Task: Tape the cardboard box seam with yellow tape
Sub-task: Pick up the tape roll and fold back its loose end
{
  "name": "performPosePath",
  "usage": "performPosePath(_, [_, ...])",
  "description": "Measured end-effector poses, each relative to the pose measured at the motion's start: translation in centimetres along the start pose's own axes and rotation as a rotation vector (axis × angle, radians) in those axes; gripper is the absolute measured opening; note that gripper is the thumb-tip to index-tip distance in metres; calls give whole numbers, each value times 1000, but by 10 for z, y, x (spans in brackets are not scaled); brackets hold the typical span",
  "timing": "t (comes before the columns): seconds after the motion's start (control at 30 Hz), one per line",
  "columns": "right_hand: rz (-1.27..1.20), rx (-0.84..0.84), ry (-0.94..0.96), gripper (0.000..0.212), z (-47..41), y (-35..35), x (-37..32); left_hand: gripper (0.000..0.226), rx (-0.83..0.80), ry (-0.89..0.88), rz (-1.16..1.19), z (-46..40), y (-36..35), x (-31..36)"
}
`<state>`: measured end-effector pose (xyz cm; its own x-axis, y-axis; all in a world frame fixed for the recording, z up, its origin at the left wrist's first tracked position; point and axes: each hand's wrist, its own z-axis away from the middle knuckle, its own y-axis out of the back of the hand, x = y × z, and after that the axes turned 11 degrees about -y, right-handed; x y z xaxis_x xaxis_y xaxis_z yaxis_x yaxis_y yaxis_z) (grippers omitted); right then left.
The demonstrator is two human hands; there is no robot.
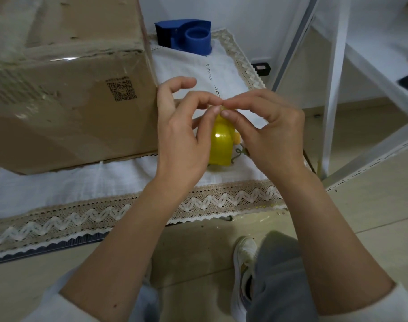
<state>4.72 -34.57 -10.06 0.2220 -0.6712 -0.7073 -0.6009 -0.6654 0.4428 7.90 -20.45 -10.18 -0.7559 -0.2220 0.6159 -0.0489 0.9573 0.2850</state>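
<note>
Two of my hands, left point(182, 135) and right point(270, 131), pinch the top of the glossy yellow tape roll point(220, 145) standing on edge at frame centre, just right of the cardboard box point(70, 89).

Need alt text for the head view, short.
Both hands, left hand and right hand, pick at the top of a yellow tape roll standing on a lace-edged cloth. A cardboard box sits to their left, a blue tape dispenser behind.
</note>
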Motion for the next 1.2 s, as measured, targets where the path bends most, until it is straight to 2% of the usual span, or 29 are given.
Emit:
performPosePath(0.2, [-20,20,-58,16,3,0,-2,8,9,-14,-18,0,-1,-1])
performPosePath(0.53, [-50,-24,-30,19,3,0,-2,7,39,32,59,0,-1,0])
performPosePath(0.8, [-15,6,-20,7,4,-3,-2,36,26,176,182,-1,3,7])
performPosePath(0.97, [-31,83,-73,6,4,-3,-6,32,-31,333,136,1,-1,4])
performPosePath(1.07, [-47,112,-103,7,3,-3,-8,30,-137,400,108,4,-2,3])
performPosePath(1.13, [-57,110,-124,7,3,-3,-8,25,-197,416,183,4,-2,2])
performPosePath(1.2, [-56,80,-145,10,2,-2,-8,18,-184,435,344,3,-3,2])
